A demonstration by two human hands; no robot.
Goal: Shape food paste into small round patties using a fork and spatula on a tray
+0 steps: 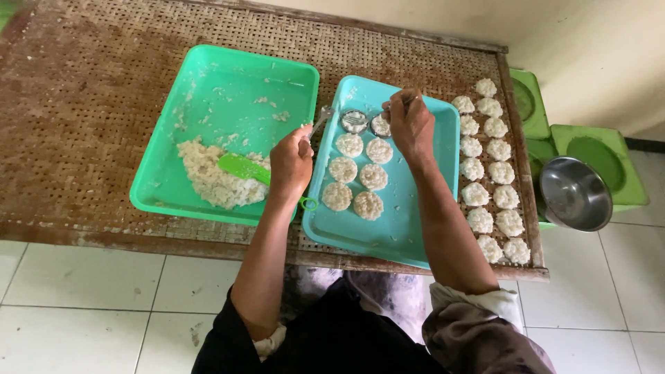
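**No packages, labels, signs or screens**

Nothing of that kind shows anywhere in the head view (the trays, the metal bowl and the stools are plain, with no wrapper, sticker or print on them), and neither the woven surface nor the wall behind it carries any sign or display
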